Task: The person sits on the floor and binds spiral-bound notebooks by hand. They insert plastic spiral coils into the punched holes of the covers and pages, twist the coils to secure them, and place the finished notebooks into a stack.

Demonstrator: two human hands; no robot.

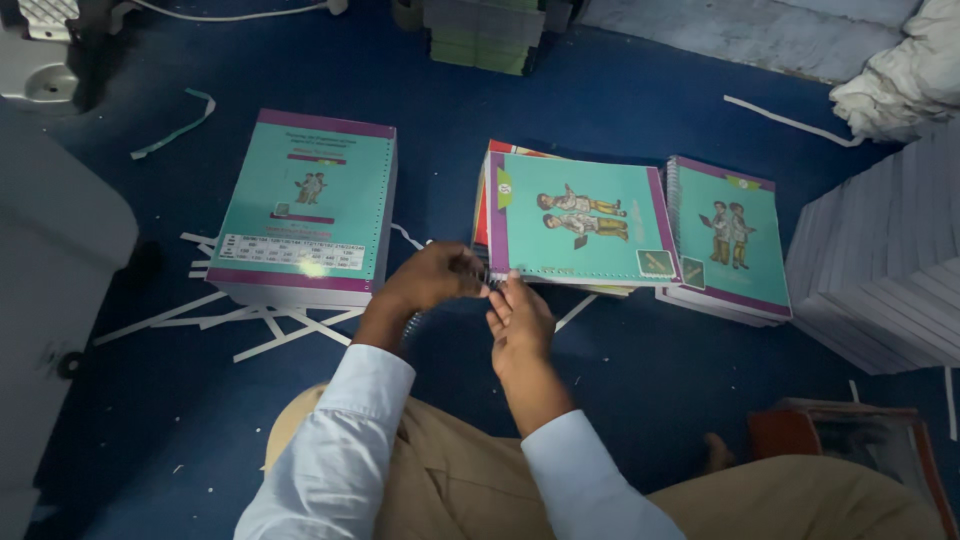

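Observation:
My left hand [425, 280] and my right hand [518, 318] meet at the near left corner of a teal and purple booklet [580, 220] that lies on top of a small pile on the blue floor. The left fingers pinch a metal spiral coil [412, 325] that hangs down below the hand. The right fingertips touch the booklet's punched edge next to the coil's end. Both sleeves are light blue.
A tall stack of punched teal booklets [305, 205] stands at the left, with white paper strips [270, 330] scattered beneath it. Another bound teal pile [730, 235] sits at the right, beside stacked white sheets [885, 270]. A red-brown object [860, 440] lies near my knee.

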